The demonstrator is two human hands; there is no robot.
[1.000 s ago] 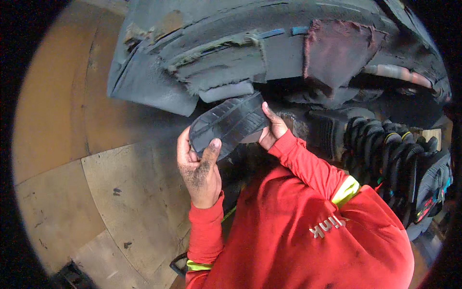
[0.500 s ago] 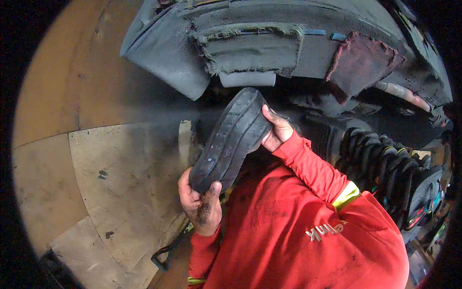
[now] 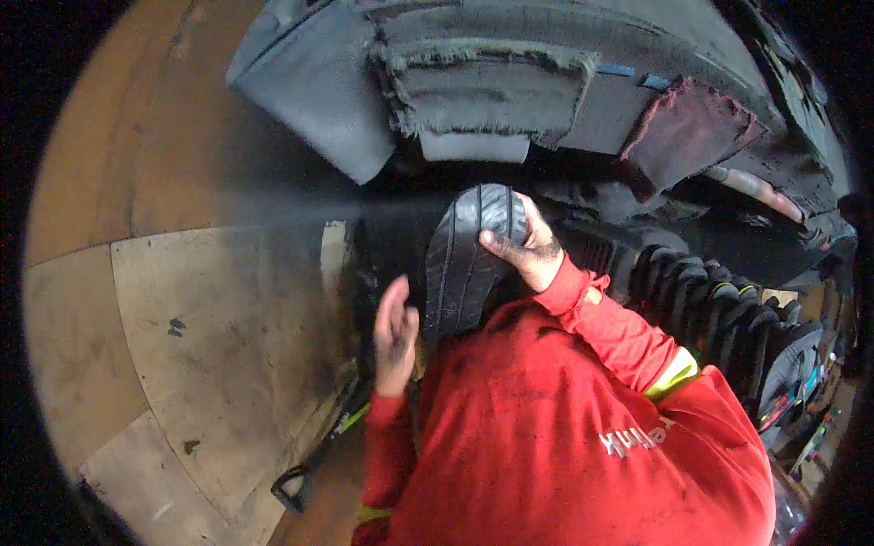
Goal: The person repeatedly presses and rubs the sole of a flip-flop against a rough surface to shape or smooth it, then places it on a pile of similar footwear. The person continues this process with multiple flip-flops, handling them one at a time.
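Observation:
A black shoe sole [image 3: 461, 273] with long grooves stands nearly upright in front of my chest. Its wider end, at the top, looks shiny. My right hand [image 3: 535, 250] grips that upper end from the right side, the thumb lying across the grooved face and the other fingers mostly hidden behind. To the left of the sole, my left hand [image 3: 397, 337] is apart from it with nothing in it, fingers stretched upward and slightly blurred. The sole's lower end meets the outline of my red shirt [image 3: 564, 428]. Dark dust marks both hands.
Ahead is a dusty grey machine housing [image 3: 328, 91] with a frayed cloth [image 3: 492, 96] and a dark red rag [image 3: 692, 136] on it. Several dark soles [image 3: 710, 309] stand in a row at the right. Worn wooden panels [image 3: 209, 337] cover the left side.
My left hand has let go of the sole's lower end and moved off it. The sole has turned more upright in my right hand, whose thumb now lies across its face.

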